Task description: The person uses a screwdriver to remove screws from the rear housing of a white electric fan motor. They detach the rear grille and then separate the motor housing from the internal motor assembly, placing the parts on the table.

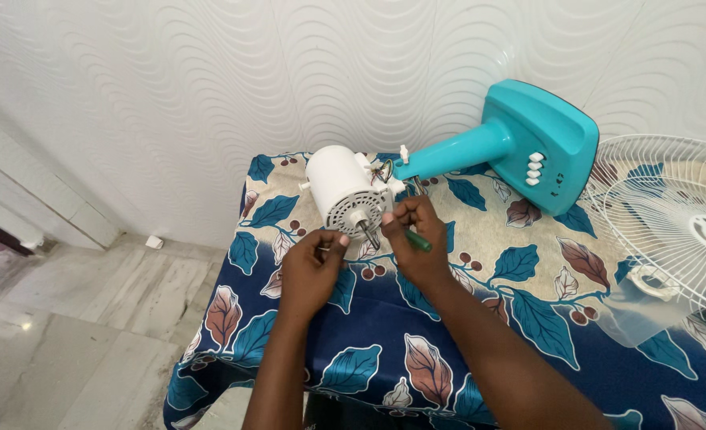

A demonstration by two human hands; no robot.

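I am reaching both arms forward over the tabletop (pixel 480 239), which is covered with a cloth printed with blue and brown leaves on cream and navy. My left hand (pixel 311 269) is curling loosely, thumb pressing toward the fingertips, just beside the thin metal shaft (pixel 368 232) that is sticking out of the white cylindrical fan motor housing (pixel 343 189); whether it is pinching something small I cannot tell. My right hand (pixel 417 239) is bending at the wrist, fingers closing around a slim green-handled screwdriver (pixel 417 240), with the thumb tip resting close to the shaft on the motor's vented front face. The motor is lying on its side near the far edge of the tabletop, joined to a turquoise plastic fan neck and base (pixel 528 143) that is leaning against the white wavy-textured wall (pixel 209 80). A white wire fan guard (pixel 672 207) is resting on the tabletop to my right, well apart from my hands. Pale marble floor (pixel 74 318) is showing to my left.
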